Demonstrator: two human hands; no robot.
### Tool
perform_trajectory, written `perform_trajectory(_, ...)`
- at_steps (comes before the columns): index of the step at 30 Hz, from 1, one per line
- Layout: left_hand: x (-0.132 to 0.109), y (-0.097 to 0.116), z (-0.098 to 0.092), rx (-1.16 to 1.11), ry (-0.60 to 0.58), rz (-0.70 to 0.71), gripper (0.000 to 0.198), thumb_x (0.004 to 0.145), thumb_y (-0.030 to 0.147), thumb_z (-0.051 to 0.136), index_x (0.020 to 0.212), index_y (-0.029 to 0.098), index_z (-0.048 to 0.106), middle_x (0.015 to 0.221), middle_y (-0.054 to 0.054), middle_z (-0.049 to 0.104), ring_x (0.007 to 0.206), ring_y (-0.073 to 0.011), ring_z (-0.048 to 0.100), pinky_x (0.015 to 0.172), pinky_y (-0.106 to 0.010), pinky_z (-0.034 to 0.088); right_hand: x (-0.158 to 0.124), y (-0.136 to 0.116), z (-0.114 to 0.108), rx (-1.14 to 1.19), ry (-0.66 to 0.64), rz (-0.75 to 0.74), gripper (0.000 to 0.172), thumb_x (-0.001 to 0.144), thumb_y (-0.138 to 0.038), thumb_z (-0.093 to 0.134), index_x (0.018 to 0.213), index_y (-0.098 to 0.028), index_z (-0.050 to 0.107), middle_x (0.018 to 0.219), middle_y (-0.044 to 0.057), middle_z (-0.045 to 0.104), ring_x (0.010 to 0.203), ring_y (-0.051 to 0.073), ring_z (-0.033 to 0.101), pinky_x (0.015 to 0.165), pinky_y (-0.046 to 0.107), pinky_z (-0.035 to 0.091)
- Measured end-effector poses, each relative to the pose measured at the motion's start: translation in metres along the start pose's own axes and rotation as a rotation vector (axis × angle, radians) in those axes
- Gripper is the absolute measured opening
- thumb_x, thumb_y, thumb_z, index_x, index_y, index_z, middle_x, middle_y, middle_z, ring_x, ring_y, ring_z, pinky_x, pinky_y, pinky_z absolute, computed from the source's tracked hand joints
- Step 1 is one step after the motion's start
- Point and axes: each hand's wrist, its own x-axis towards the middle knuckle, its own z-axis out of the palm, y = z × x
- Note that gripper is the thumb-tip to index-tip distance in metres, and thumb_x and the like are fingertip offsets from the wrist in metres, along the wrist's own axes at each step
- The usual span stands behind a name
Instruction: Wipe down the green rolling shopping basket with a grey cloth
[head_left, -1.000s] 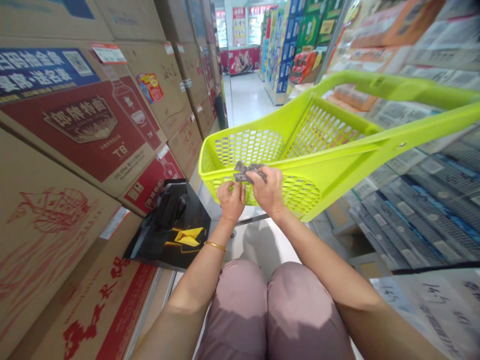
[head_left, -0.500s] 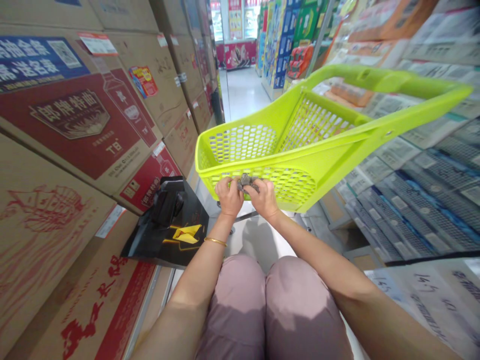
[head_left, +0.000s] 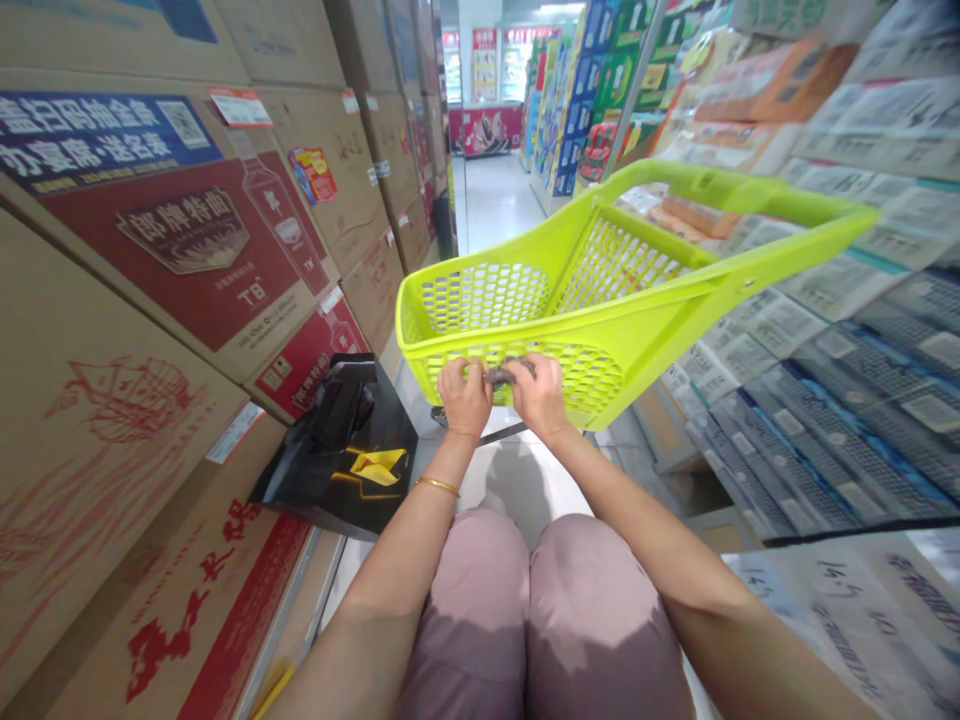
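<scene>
My left hand (head_left: pixel 465 397) and my right hand (head_left: pixel 538 395) are side by side against the near wall of a lime-green plastic shopping cart (head_left: pixel 600 300). Both are closed on a small crumpled grey cloth (head_left: pixel 504 375) bunched between them, just below the cart's near rim. A thin gold bangle sits on my left wrist. My knees in pink trousers show below.
Stacked cardboard cartons (head_left: pixel 187 260) line the left side of the aisle. A black box with a yellow mark (head_left: pixel 352 440) leans at their foot. Shelves of boxed goods (head_left: pixel 847 330) fill the right. The white floor aisle (head_left: pixel 491 200) runs ahead beyond the cart.
Both hands have dropped from above the cart's rim to its near wall, and the grey cloth has been bunched smaller between them. The cart looks slightly farther off.
</scene>
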Motion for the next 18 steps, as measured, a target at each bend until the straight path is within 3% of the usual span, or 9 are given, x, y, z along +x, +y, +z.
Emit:
perform_trajectory(4, -0.002, 0.0, -0.001, -0.038, 0.002, -0.02, 0.022, 0.088, 0.03, 0.045, 0.091, 0.018, 0.062, 0.097, -0.012, 0.055, 0.095, -0.0233, 0.05, 0.087, -0.039, 0.036, 0.03, -0.008, -0.015, 0.038, 0.093, 0.034, 0.025, 0.087, -0.018, 0.046, 0.102, -0.028, 0.063, 0.104, 0.007, 0.05, 0.095, 0.019, 0.042, 0.085, 0.035, 0.037)
perform_trajectory(8, -0.003, 0.0, -0.001, -0.017, 0.075, 0.006, 0.023, 0.087, 0.033, 0.045, 0.079, 0.019, 0.061, 0.092, -0.009, 0.054, 0.09, -0.0202, 0.049, 0.082, -0.035, 0.037, 0.038, -0.012, -0.011, 0.043, 0.11, 0.041, 0.026, 0.087, -0.017, 0.046, 0.102, -0.031, 0.062, 0.105, 0.005, 0.049, 0.097, 0.02, 0.042, 0.087, 0.036, 0.037)
perform_trajectory(13, -0.004, -0.002, 0.0, -0.003, 0.061, 0.024, 0.02, 0.086, 0.032, 0.046, 0.08, 0.02, 0.061, 0.093, -0.008, 0.054, 0.091, -0.0206, 0.048, 0.082, -0.035, 0.037, 0.016, -0.007, 0.01, 0.078, 0.034, 0.069, 0.023, 0.087, -0.02, 0.048, 0.097, -0.032, 0.065, 0.102, 0.005, 0.05, 0.096, 0.019, 0.04, 0.086, 0.035, 0.037)
perform_trajectory(18, -0.004, -0.007, 0.001, -0.077, -0.048, 0.003, 0.022, 0.082, 0.025, 0.048, 0.098, 0.019, 0.062, 0.099, -0.011, 0.053, 0.098, -0.0246, 0.047, 0.087, -0.039, 0.035, -0.017, 0.001, 0.03, 0.03, -0.072, -0.035, 0.02, 0.088, -0.024, 0.05, 0.094, -0.031, 0.067, 0.098, 0.004, 0.054, 0.093, 0.019, 0.041, 0.079, 0.032, 0.036)
